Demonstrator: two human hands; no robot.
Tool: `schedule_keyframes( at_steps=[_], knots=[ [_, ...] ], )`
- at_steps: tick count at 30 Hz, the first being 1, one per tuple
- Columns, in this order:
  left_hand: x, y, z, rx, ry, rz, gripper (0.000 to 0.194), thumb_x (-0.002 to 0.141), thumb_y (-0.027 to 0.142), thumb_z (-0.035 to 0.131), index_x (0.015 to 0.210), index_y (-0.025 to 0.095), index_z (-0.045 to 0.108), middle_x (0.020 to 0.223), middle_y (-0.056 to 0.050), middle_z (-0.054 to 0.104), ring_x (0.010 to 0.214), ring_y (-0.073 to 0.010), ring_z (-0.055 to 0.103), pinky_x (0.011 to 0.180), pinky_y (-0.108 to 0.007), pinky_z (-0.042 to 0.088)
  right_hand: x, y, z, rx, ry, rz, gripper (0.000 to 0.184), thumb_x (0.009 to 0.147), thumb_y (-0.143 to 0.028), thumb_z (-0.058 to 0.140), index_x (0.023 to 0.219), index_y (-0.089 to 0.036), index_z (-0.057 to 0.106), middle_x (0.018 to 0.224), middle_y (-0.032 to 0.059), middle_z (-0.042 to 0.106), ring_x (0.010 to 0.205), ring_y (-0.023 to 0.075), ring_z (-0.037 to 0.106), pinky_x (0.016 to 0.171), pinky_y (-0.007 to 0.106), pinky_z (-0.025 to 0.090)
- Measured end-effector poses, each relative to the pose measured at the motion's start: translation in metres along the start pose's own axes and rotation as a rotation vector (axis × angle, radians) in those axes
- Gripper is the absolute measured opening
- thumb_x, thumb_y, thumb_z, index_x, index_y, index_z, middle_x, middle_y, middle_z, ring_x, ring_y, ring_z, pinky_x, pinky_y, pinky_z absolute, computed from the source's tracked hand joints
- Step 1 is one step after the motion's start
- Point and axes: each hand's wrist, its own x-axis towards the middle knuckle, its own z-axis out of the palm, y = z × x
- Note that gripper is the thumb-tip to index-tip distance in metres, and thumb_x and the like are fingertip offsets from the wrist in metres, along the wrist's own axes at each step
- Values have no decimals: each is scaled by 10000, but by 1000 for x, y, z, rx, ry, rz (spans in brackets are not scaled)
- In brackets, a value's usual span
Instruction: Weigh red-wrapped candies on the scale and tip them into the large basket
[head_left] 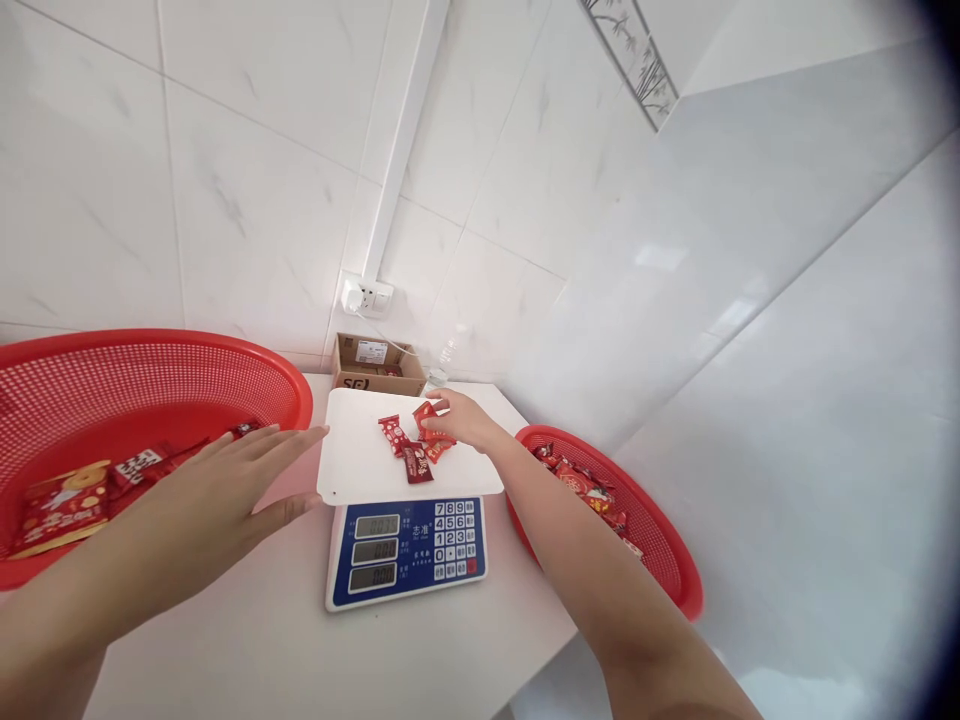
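Note:
My left hand (pixel 240 485) is open, its fingers stretched out beside the left edge of the white weighing tray (pixel 352 440); fingertips and thumb are at or very near the rim. Over the tray's right half, my right hand (pixel 461 418) has its fingers closed on a small red wrapped candy (pixel 423 412). Close to it on the tray lie a red-and-white dotted packet (pixel 392 435), a dark red packet (pixel 418 463) and an orange-red packet (pixel 438 450). The tray sits on a blue digital scale (pixel 409 550) with lit number displays and a keypad.
A large red basket (pixel 292 385) with snack packets stands at left. Another red basket (pixel 679 590) with wrapped snacks is at right, past my forearm. Behind the scale are a cardboard box (pixel 382 380) and a clear bottle (pixel 439 375). A wall socket (pixel 367 296) holds a plug and cord.

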Motion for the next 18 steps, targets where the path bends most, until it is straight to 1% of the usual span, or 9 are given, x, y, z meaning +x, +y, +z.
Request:
schedule_keyframes(
  at_steps=[3, 5, 7, 10, 14, 16, 18],
  knots=[
    [2, 1, -1, 32, -69, 43, 617, 850, 482, 289, 1442, 313, 262, 1342, -35, 549, 1288, -302, 444, 1054, -535, 347, 1, 3, -3, 32, 34, 23, 497, 684, -298, 698, 1157, -207, 576, 1029, 49, 650, 804, 158, 631, 648, 248, 495],
    [4, 3, -3, 39, -88, 51, 604, 853, 482, 270, 1438, 331, 265, 1338, -29, 554, 1284, -303, 449, 1046, -540, 353, 0, 5, -4, 70, 68, 49, 438, 692, -320, 700, 1101, -204, 593, 931, 31, 658, 746, 147, 626, 611, 233, 484],
    [5, 4, -5, 38, -101, 54, 597, 854, 480, 255, 1434, 338, 273, 1334, -29, 557, 1279, -308, 453, 1035, -541, 362, 1, 8, -3, 120, 90, 82, 422, 696, -338, 707, 1075, -194, 592, 868, 26, 654, 713, 139, 622, 586, 221, 476],
    [4, 6, -5, 30, -100, 49, 595, 852, 472, 262, 1431, 337, 282, 1339, -27, 553, 1272, -313, 459, 1030, -538, 365, 3, 14, 0, 166, 107, 116, 396, 729, -336, 689, 1077, -181, 582, 863, 37, 654, 719, 135, 628, 586, 215, 478],
    [2, 5, -2, 37, -101, 39, 598, 849, 462, 292, 1434, 339, 272, 1341, -33, 551, 1276, -312, 454, 1042, -534, 352, 7, 21, 6, 34, 197, 117, 301, 779, -302, 637, 1057, -198, 585, 857, 25, 662, 704, 128, 626, 619, 233, 494],
    [2, 3, 0, 43, -100, 42, 604, 847, 458, 302, 1437, 337, 265, 1344, -35, 548, 1278, -313, 453, 1045, -533, 349, 9, 23, 8, -23, 246, 113, 236, 788, -283, 619, 1010, -206, 600, 894, 28, 661, 737, 132, 625, 650, 249, 504],
    [2, 3, 1, 45, -95, 53, 606, 844, 454, 304, 1437, 334, 266, 1344, -31, 548, 1277, -311, 455, 1044, -533, 352, 11, 23, 11, -34, 263, 108, 170, 800, -273, 599, 955, -208, 616, 939, 30, 659, 780, 135, 625, 669, 255, 512]
  ],
)
